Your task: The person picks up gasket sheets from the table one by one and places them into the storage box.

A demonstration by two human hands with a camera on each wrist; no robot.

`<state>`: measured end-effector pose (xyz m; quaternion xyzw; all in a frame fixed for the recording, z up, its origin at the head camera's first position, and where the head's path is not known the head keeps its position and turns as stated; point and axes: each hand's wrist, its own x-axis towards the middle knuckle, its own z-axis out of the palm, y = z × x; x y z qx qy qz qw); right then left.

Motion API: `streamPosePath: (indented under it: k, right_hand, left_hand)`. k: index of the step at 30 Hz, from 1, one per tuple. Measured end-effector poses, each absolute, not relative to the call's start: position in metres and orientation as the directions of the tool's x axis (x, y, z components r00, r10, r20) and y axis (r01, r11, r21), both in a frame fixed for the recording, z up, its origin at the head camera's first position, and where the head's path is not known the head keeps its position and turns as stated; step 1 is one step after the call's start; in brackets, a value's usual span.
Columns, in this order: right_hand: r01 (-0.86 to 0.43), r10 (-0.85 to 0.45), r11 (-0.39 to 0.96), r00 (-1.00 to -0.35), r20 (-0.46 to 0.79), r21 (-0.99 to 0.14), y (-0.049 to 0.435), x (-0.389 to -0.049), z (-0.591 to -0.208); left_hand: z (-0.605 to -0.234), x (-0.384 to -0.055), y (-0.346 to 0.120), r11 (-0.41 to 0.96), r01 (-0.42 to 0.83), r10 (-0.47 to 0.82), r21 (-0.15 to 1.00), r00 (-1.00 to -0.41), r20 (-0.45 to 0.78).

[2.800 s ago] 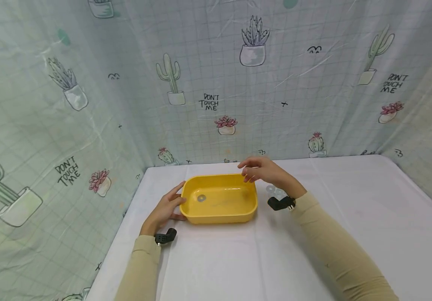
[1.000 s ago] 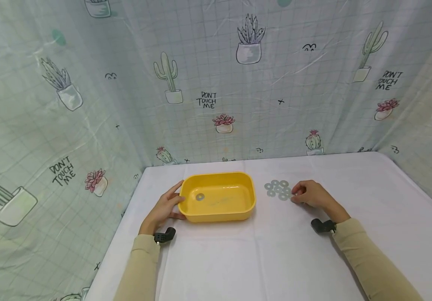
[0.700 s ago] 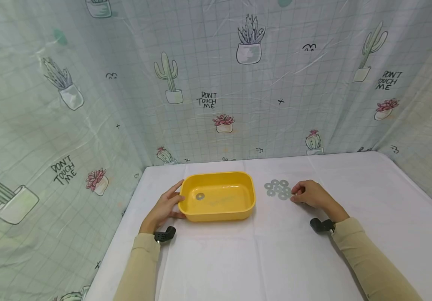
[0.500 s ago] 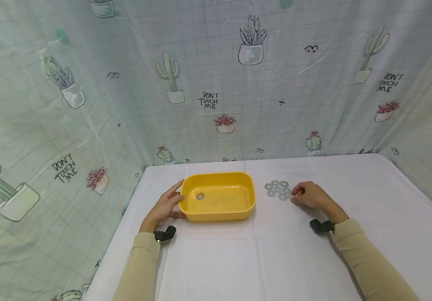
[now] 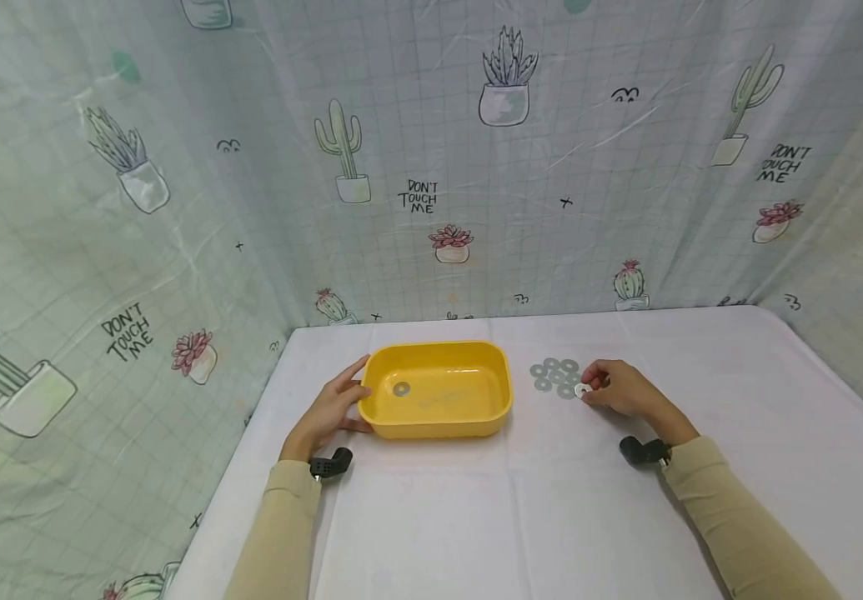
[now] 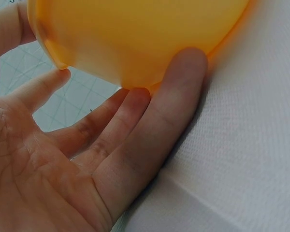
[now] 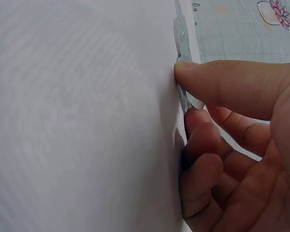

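Observation:
In the head view my left hand (image 5: pixel 328 414) holds the left end of a yellow oblong tray (image 5: pixel 434 430). One fingertip reaches over its rim, and the left wrist view shows other fingers spread against the tray's outer wall (image 6: pixel 125 43). Inside the tray lies one flat grey washer (image 5: pixel 401 389). To the right of it, my right hand (image 5: pixel 620 389) pinches a washer (image 5: pixel 583 390) between thumb and fingertips, its face tilted and catching the light. The right wrist view has the thumb (image 7: pixel 198 77) pressed on it, low over the cloth, with the other fingers curled beneath.
Several more grey washers (image 5: pixel 543 385) lie in a tight cluster between the tray and my right hand. White cloth (image 5: pixel 431 525) covers the table. A curtain printed with cacti (image 5: pixel 371 250) rises along the back edge and the left side.
My right hand has gone from over the tray's right end to the washers, and a washer now shows tilted up in its fingertips. The left hand has stayed on the tray.

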<state>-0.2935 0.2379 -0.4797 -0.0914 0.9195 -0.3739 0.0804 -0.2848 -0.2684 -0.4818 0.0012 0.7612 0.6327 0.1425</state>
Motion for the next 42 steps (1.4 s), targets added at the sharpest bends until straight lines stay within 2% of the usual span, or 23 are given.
streamPosePath:
  k: [7, 17, 24, 42]
  right_hand:
    - [-0.179, -0.279, 0.673, -0.960, -0.023, -0.718, 0.240, -0.292, -0.479]
    - [-0.166, -0.297, 0.651, -0.954, -0.048, -0.741, 0.243, -0.291, -0.477]
    - [-0.107, -0.295, 0.612, -0.950, -0.101, -0.784, 0.245, -0.292, -0.475]
    - [-0.080, -0.245, 0.568, -0.967, -0.075, -0.819, 0.248, -0.293, -0.474]
  left_hand:
    - [-0.483, -0.285, -0.269, 0.199, -0.177, 0.184, 0.964, -0.959, -0.214]
    - [-0.482, -0.286, -0.267, 0.199, -0.183, 0.175, 0.963, -0.960, -0.218]
    - [-0.483, -0.287, -0.268, 0.199, -0.184, 0.167, 0.963, -0.961, -0.219]
    - [-0.483, -0.284, -0.269, 0.190, -0.180, 0.175, 0.965, -0.961, -0.214]
